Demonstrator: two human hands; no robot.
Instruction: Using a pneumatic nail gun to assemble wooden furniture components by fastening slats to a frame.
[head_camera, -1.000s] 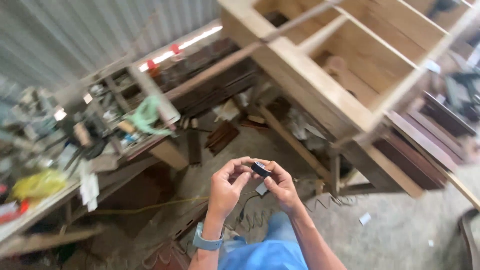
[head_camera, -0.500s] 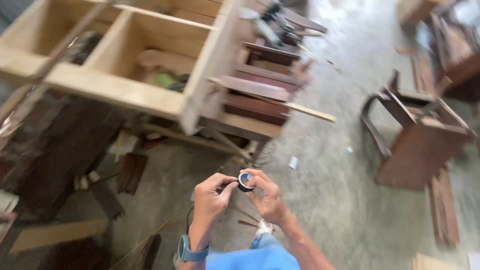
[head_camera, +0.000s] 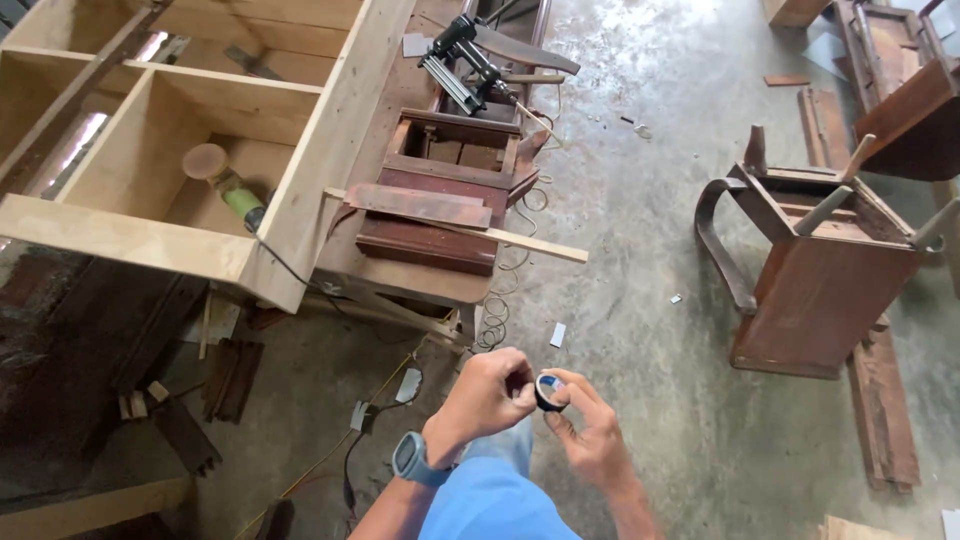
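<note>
Low in the frame, above a grey concrete floor, the person's two bare hands meet around a small roll of black tape. The right hand closes on the roll, thumb on one side and fingers curled round the other, so its open core faces up toward the camera; held that way, the outer wrap stays free to be worked. The left hand, a grey-blue watch on its wrist, comes in from the side with fingertips pinched together at the roll's edge — the fingers look closed on the tape's loose end, though the end itself is too small to make out. Both hands sit close to the body, over blue clothing, where the head camera looks straight down on them.

Beyond them a low table carries stacked dark-red wooden mouldings with a pale strip lying across, and a pneumatic nailer rests at the far end. A pale, unfinished wooden cabinet frame lies on its side to the left — a green-bodied tool sits in one of its compartments. A dark wooden chair stands well apart on the right. Cords and small paper scraps lie on the floor near the person's feet.
</note>
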